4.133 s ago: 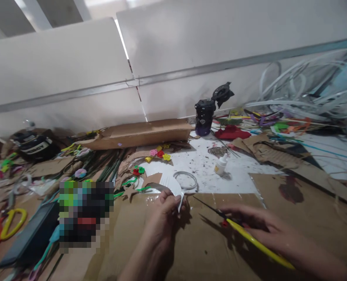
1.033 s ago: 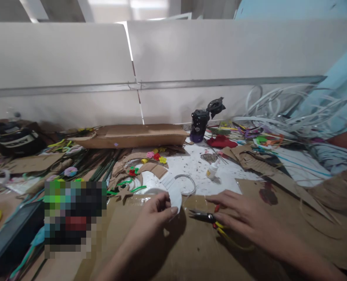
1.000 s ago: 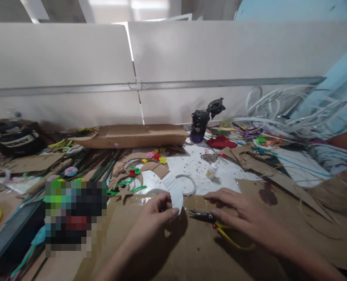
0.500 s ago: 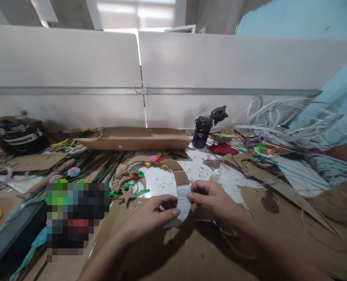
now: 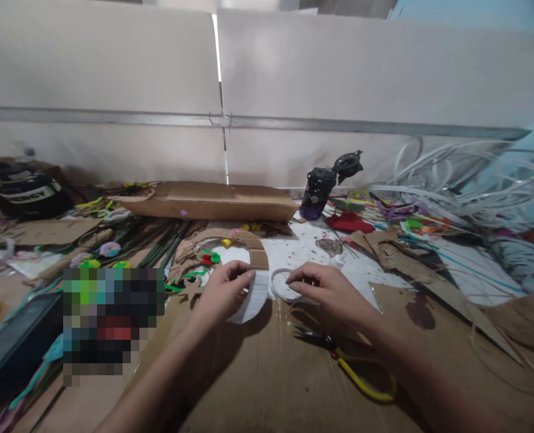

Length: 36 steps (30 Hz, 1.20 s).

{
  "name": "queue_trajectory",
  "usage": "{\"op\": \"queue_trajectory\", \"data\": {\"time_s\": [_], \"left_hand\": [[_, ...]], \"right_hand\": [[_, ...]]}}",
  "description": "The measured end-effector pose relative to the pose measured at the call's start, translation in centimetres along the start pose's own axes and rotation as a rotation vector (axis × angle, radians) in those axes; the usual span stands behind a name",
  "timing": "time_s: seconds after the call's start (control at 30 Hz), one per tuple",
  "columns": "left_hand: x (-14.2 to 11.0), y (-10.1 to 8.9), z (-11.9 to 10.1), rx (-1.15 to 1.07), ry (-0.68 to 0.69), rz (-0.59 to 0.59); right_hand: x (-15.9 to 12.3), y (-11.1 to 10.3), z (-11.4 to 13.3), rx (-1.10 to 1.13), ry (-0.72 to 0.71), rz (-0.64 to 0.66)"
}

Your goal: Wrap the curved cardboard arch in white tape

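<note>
My left hand (image 5: 224, 290) pinches the white curved end (image 5: 252, 298) of a cardboard arch (image 5: 248, 243) trimmed with small foam flowers (image 5: 210, 258). My right hand (image 5: 328, 290) rests over a roll of clear tape (image 5: 283, 284), its fingertips curled on the roll's rim. The yellow-handled scissors (image 5: 349, 364) lie on the brown cardboard sheet (image 5: 289, 385) just under my right wrist, with no hand on them.
A long cardboard box (image 5: 208, 201) lies at the back, a dark bottle (image 5: 319, 185) beside it. White strips (image 5: 456, 180) pile up at the right, green stems (image 5: 163, 243) and scraps at the left. A small glue bottle (image 5: 339, 260) stands behind my right hand.
My right hand let go of the scissors, went to the white piece, then moved onto the tape roll. My left hand has shifted the arch's white end slightly left.
</note>
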<state>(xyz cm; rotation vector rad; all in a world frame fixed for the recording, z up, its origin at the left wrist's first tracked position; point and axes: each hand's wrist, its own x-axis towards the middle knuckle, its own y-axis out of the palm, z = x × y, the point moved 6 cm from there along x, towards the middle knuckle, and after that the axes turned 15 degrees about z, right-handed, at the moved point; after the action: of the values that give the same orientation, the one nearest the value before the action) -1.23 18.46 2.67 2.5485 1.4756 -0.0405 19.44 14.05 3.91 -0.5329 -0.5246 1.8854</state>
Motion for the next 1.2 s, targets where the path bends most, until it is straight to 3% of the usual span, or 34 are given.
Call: {"op": "queue_trajectory", "data": {"time_s": [0.23,0.6,0.73,0.9,1.2], "left_hand": [[-0.2,-1.3,1.4,0.009,-0.065,-0.034],[-0.1,-0.1,2.8,0.019,-0.133,0.034],[0.0,0.0,2.4,0.039,-0.071,-0.015],[-0.1,0.8,1.6,0.132,0.002,0.014],[-0.7,1.5,1.3,0.181,-0.064,0.128]], "right_hand": [[0.1,1.4,-1.5,-0.123,-0.047,0.173],[-0.1,1.7,-0.6,-0.186,-0.111,0.129],[-0.2,1.3,-0.2,-0.124,-0.118,0.150],[-0.4,0.9,1.6,-0.062,-0.145,0.138],[1.2,1.9,3.8,-0.251,-0.192,0.074]]}}
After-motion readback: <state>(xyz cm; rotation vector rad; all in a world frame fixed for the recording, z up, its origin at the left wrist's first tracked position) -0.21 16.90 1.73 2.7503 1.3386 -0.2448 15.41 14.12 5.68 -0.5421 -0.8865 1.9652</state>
